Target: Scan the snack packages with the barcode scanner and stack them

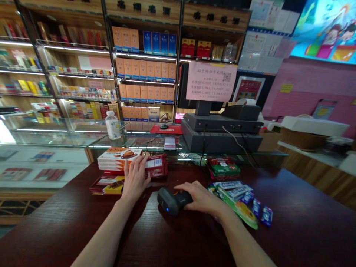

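Observation:
My right hand is closed round the handle of a black barcode scanner, which rests low on the dark wooden counter with a blue light showing. My left hand lies with fingers stretched out on a dark red snack packet whose white barcode label faces up. That packet leans against a stack of orange and white biscuit boxes. A chocolate box lies flat just left of my left wrist.
Green and red packets and several blue sweet wrappers lie right of my right hand. Behind stand a till with a monitor, a glass case with a water bottle, and shelves of boxed goods.

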The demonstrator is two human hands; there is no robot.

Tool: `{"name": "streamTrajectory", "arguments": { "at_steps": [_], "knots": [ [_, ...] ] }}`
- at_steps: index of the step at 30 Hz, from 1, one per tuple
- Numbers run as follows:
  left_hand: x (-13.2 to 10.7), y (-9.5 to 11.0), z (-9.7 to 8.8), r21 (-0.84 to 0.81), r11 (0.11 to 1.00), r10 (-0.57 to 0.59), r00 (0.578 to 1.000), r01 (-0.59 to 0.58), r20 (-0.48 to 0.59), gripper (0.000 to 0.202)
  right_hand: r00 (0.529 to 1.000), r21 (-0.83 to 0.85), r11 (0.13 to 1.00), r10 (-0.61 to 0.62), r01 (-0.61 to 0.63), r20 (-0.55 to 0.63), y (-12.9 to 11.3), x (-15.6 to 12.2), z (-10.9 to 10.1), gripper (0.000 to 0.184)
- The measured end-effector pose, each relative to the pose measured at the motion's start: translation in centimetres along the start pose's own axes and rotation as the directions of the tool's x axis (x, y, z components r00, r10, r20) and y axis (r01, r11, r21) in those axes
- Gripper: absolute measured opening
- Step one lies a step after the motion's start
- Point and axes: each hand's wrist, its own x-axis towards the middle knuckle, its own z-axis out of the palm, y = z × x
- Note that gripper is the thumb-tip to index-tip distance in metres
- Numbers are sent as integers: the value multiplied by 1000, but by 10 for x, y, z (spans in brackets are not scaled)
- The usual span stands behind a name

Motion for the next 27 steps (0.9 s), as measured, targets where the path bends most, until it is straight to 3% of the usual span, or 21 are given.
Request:
{"name": "streamTrajectory", "arguments": {
  "at_steps": [6,10,14,19,22,27],
  "knots": [
    [0,-1,2,-10,1000,0,1000,0,-9,81,998,42,998,40,-43,53,-1,-1,0,67],
    [0,1,1,-34,999,12,1000,-12,-1,81,998,143,989,40,-46,43,-4,-4,-6,61],
    [2,7,-2,-64,997,49,999,-50,-12,78,987,342,939,87,-36,-135,-2,0,-7,43],
    [5,18,-10,-100,988,117,993,-118,-16,78,850,477,879,257,-8,-460,11,17,7,38],
    [7,25,-13,-114,978,176,984,-176,-7,79,807,556,831,316,18,-499,16,26,16,41],
    [7,33,-14,-143,959,246,969,-243,2,77,806,595,803,338,22,-486,15,33,24,40]
  ]
}}
